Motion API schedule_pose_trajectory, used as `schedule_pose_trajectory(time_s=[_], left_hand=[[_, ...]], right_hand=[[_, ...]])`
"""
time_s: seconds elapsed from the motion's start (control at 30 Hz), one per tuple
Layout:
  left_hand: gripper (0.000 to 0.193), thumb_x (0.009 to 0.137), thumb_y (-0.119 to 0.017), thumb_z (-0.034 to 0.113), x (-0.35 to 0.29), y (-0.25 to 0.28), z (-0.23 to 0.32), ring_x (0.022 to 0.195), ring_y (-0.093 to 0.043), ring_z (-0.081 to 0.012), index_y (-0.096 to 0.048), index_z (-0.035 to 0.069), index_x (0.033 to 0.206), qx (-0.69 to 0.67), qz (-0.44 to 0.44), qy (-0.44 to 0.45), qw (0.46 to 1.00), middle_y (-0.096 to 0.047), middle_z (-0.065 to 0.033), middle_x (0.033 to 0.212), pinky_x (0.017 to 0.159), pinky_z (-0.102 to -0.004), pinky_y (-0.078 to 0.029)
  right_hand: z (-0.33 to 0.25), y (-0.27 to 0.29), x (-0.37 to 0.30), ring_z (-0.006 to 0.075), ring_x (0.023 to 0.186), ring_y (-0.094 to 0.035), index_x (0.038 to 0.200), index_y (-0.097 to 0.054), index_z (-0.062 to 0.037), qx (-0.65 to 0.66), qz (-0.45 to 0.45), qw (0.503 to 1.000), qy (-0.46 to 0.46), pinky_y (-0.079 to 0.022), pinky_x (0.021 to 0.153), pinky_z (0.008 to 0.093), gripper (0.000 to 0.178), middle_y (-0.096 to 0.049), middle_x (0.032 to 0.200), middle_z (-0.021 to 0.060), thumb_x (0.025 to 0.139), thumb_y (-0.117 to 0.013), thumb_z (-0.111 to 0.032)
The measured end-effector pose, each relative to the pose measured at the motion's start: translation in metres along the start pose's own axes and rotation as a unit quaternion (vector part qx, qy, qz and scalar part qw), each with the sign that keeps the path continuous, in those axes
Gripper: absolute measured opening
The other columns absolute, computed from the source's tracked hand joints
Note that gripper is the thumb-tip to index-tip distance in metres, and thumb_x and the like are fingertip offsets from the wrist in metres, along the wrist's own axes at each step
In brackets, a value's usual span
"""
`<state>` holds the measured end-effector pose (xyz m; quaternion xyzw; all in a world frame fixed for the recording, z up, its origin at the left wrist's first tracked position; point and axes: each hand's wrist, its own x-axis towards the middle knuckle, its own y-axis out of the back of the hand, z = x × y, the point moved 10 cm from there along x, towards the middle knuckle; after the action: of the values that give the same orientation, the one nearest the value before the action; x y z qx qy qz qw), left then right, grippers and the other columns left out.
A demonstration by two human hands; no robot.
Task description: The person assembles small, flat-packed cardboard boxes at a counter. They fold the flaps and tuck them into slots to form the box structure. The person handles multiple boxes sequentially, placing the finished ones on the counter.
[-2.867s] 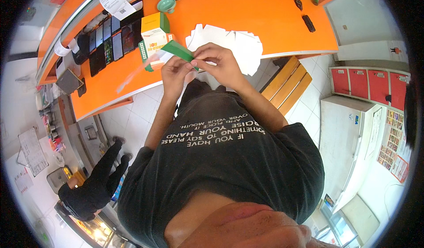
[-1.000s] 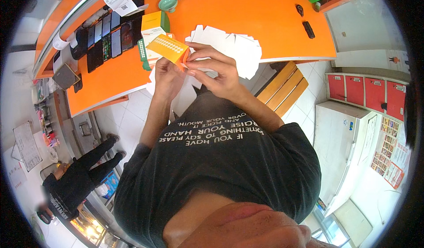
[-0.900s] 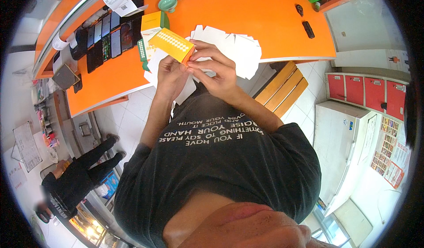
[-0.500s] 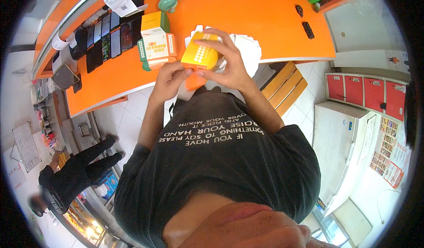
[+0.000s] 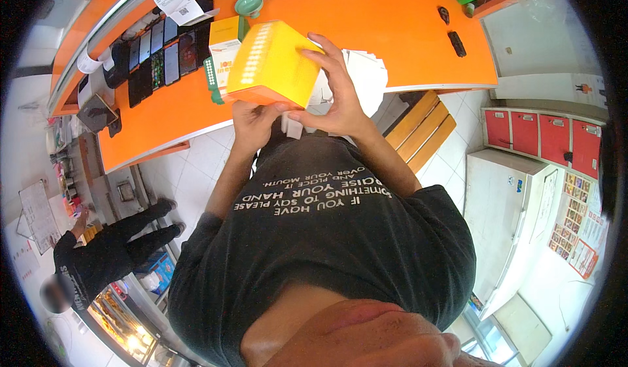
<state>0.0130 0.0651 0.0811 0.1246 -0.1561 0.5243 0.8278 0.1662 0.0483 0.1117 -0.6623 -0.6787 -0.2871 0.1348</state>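
Close above the front edge of the orange table, both hands hold a yellow cardboard box (image 5: 281, 63) with an orange lower side and a strip of white pattern. My left hand (image 5: 254, 123) grips its lower edge, thumb pressed near the bottom. On the right side of the box, my right hand (image 5: 343, 102) has its fingers against the wall and its thumb at the lower edge. A white flap (image 5: 292, 128) hangs beneath, between the hands. Partly hidden behind the box stand a yellow and green carton (image 5: 226, 32) and a white printed one (image 5: 224, 59).
White flat sheets or cartons (image 5: 369, 76) lie right of my hands on the orange table (image 5: 392, 20). Rows of phones (image 5: 171, 63), a paper slip (image 5: 176, 0) and a green bowl (image 5: 248, 5) are at the left. A wooden slatted stool (image 5: 422, 131) stands below; another person (image 5: 108, 256) is far left.
The yellow box has turned and spread into a larger boxy shape, shifting up and left. It now covers part of the cartons behind. My hands keep holding its lower edge.
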Motion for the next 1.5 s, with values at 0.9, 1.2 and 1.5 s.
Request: schedule_pose_trajectory(time_s=[0.9, 1.2, 1.5], left_hand=[[0.032, 0.092, -0.068, 0.002, 0.003, 0.007, -0.006, 0.107, -0.063, -0.0180, -0.061, -0.004, 0.122, -0.103, 0.093, 0.112, 0.984, -0.068, -0.0106, 0.114, 0.094, -0.0321, -0.049], [0.031, 0.083, -0.072, -0.004, 0.018, 0.014, -0.011, 0.108, -0.064, -0.0197, -0.068, -0.004, 0.113, -0.008, 0.048, -0.002, 0.999, -0.069, -0.0138, 0.113, 0.098, -0.0325, -0.047], [0.022, 0.088, -0.072, 0.004, 0.024, 0.017, -0.055, 0.090, -0.068, -0.0144, -0.067, -0.003, 0.109, -0.158, 0.104, 0.057, 0.980, -0.071, -0.0079, 0.098, 0.083, -0.0265, -0.053]], right_hand=[[-0.046, -0.005, -0.002, 0.0312, 0.118, -0.063, 0.098, -0.069, 0.0009, -0.144, 0.049, 0.978, 0.141, -0.055, 0.098, 0.0395, 0.026, -0.066, 0.119, 0.0162, 0.076, -0.081, -0.005], [-0.028, 0.010, -0.001, 0.0333, 0.116, -0.064, 0.093, -0.074, 0.0042, 0.019, 0.105, 0.993, 0.048, -0.054, 0.098, 0.0394, 0.012, -0.066, 0.117, 0.0183, 0.081, -0.074, 0.003], [0.016, -0.008, 0.003, 0.0265, 0.117, -0.060, 0.100, -0.077, -0.0047, 0.046, 0.054, 0.996, -0.060, -0.049, 0.096, 0.0368, 0.016, -0.064, 0.122, 0.0118, 0.085, -0.071, -0.004]])
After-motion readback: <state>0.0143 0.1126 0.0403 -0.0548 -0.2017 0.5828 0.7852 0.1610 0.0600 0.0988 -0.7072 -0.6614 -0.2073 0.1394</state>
